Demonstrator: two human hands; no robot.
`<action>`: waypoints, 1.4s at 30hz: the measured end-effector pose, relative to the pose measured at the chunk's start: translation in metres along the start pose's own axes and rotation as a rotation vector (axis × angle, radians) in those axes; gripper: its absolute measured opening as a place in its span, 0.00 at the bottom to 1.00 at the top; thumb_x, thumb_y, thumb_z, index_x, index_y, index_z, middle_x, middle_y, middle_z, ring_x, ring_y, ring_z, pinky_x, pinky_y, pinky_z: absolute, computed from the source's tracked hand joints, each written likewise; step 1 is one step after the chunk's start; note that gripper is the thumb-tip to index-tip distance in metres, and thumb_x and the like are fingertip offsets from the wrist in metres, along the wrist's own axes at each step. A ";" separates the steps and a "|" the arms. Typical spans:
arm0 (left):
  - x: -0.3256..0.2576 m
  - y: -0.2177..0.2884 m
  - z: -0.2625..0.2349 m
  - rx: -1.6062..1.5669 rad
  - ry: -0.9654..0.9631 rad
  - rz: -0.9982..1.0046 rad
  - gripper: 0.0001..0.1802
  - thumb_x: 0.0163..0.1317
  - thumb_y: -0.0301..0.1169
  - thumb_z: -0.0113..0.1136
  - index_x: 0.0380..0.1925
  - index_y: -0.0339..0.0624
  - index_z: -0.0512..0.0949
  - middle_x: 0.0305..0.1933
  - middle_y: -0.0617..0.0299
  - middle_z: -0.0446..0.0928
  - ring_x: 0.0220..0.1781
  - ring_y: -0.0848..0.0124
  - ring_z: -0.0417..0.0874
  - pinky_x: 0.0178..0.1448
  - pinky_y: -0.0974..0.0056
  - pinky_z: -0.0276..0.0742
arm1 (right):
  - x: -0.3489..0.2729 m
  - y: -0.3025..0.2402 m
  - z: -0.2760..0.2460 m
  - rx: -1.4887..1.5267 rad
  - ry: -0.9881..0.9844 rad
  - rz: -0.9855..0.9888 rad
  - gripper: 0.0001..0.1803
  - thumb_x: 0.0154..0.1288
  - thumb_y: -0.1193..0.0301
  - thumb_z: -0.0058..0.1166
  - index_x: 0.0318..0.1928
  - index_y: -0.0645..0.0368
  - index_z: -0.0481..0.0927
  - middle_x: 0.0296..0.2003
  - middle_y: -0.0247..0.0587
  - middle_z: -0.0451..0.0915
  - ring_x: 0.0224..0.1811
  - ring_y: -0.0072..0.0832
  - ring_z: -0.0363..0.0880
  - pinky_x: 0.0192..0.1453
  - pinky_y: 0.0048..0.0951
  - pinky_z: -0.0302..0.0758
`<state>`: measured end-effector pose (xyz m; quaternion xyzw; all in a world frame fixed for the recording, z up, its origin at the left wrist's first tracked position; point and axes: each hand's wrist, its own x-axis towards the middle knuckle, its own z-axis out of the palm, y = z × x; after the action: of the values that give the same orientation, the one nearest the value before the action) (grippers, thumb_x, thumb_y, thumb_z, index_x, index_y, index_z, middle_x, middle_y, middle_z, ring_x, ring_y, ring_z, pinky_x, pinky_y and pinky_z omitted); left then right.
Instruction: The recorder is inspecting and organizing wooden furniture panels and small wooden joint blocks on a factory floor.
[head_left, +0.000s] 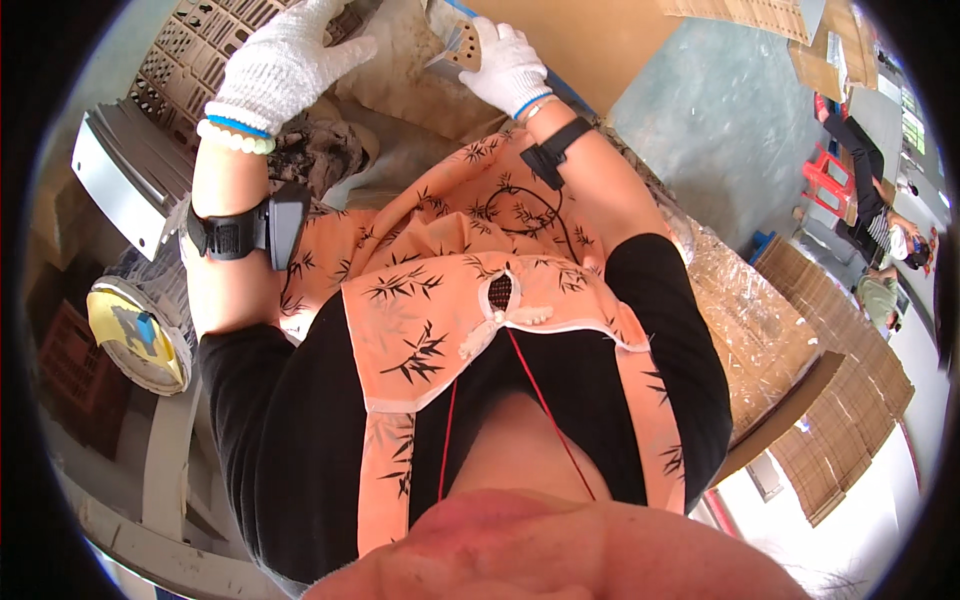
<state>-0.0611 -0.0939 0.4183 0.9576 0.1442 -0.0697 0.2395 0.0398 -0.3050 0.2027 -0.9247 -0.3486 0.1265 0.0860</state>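
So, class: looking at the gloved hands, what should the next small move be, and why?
Probably bring the left hand toward the holed piece to steady it. The right hand appears to grip that piece by its right side, while the left hand stands apart from it, thumb spread; whether it holds anything is hard to tell near the picture's edge.

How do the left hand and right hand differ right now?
The left hand has its thumb spread, apart from the piece with round holes; the right hand touches that piece. The left hand has a chunky beaded bracelet at its wrist, the right hand a thin bangle. Both wear white gloves.
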 end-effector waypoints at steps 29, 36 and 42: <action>0.037 -0.069 0.120 -0.727 -0.555 -0.610 0.37 0.71 0.56 0.53 0.66 0.36 0.69 0.57 0.46 0.79 0.51 0.63 0.86 0.53 0.61 0.85 | -0.075 -0.003 -0.067 0.147 0.349 -0.172 0.41 0.46 0.59 0.72 0.61 0.59 0.71 0.50 0.51 0.76 0.53 0.49 0.77 0.56 0.46 0.77; 0.030 -0.041 0.141 -1.701 -0.559 -0.441 0.37 0.68 0.55 0.59 0.68 0.43 0.67 0.62 0.49 0.76 0.62 0.59 0.79 0.63 0.57 0.80 | -0.113 -0.047 -0.115 -0.125 0.409 -0.642 0.21 0.57 0.66 0.54 0.51 0.59 0.75 0.40 0.43 0.74 0.46 0.38 0.77 0.41 0.32 0.80; 0.038 -0.051 0.144 -1.789 -0.444 -0.309 0.31 0.59 0.38 0.71 0.61 0.43 0.73 0.58 0.53 0.79 0.60 0.57 0.79 0.67 0.50 0.74 | -0.110 -0.034 -0.100 0.100 0.648 -0.813 0.29 0.49 0.62 0.66 0.52 0.59 0.78 0.46 0.48 0.79 0.48 0.43 0.82 0.53 0.38 0.83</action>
<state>-0.0499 -0.1104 0.2617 0.3523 0.2209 -0.1453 0.8978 -0.0317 -0.3606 0.3258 -0.7012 -0.6284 -0.1932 0.2759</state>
